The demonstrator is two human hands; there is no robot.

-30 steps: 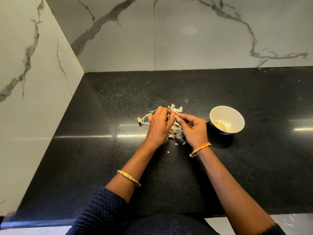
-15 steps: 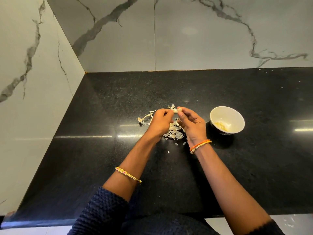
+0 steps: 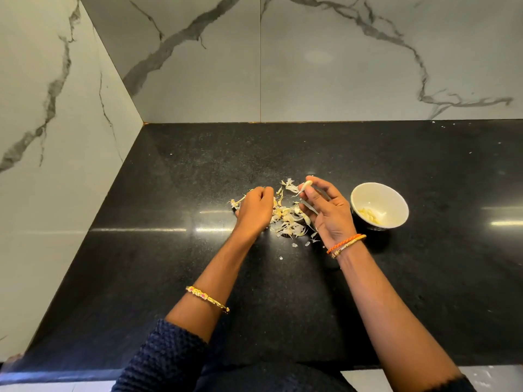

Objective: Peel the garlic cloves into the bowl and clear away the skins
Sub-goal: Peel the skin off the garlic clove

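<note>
A small pale garlic clove (image 3: pixel 307 184) with a thin tail of skin is being pinched at the fingertips of the right hand (image 3: pixel 328 213), raised just above the black speckled stone bench (image 3: pixel 424 292), palm turned up and the other fingers loosely bent. Under and beside that hand a loose heap of dry, papery cream garlic skins (image 3: pixel 287 219) is lying on the bench, with a few flakes scattered nearer the person. The left hand (image 3: pixel 254 212) is resting at the left edge of the heap, knuckles up and fingers curled under; whether its grip is holding any skin cannot be told. Just to the right of the right hand, a small round cream ceramic bowl (image 3: pixel 396 202) is standing on the bench, holding a few peeled yellowish cloves (image 3: pixel 369 215). Gold and orange bangles are circling both wrists, and grey-veined white marble walls are meeting behind the bench
</note>
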